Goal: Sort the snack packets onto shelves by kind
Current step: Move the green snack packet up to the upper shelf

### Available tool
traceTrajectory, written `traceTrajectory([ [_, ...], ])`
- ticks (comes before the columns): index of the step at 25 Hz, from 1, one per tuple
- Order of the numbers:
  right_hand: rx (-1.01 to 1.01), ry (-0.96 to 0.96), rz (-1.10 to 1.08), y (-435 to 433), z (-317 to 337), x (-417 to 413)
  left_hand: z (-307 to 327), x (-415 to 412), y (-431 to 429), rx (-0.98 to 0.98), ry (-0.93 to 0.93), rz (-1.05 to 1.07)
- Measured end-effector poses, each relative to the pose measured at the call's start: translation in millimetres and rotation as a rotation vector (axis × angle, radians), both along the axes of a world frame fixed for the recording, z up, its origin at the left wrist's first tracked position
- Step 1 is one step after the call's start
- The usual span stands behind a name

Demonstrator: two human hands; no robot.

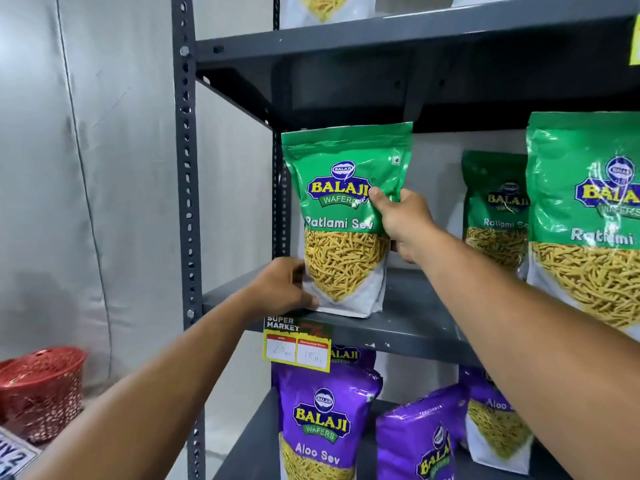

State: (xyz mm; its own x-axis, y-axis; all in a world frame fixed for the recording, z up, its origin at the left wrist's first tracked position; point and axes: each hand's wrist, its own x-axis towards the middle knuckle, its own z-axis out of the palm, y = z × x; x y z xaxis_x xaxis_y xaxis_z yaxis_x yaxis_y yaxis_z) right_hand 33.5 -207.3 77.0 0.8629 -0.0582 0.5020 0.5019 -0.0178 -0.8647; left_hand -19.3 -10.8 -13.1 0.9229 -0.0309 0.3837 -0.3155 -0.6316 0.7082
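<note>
A green Ratlami Sev packet (341, 188) stands upright at the left end of the middle grey shelf (408, 317). My left hand (280, 289) grips its lower left corner. My right hand (401, 220) holds its right edge, thumb across the front. Two more green Ratlami Sev packets stand further right, one at the back (495, 209) and one close to me (588, 216). On the shelf below stand purple Aloo Sev packets (322, 420), with another (419, 441) leaning beside the first. A white packet (322, 8) shows on the top shelf.
The rack's perforated grey upright (187, 202) runs down the left side. A yellow price tag (298, 344) hangs from the middle shelf's front edge. A red basket (41, 389) sits on the floor at lower left, against a grey wall.
</note>
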Motion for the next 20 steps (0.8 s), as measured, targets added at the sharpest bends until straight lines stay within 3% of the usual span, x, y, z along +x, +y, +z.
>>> traceTrajectory([
  [10,-0.013,0.006,0.039,5,-8,59,3,5,4,0.023,0.02,0.018],
  [16,-0.005,0.064,0.049,8,-9,59,3,2,2,0.006,0.004,0.008],
  [20,0.009,0.07,0.044,9,-7,14,3,0,3,-0.024,0.019,0.006],
])
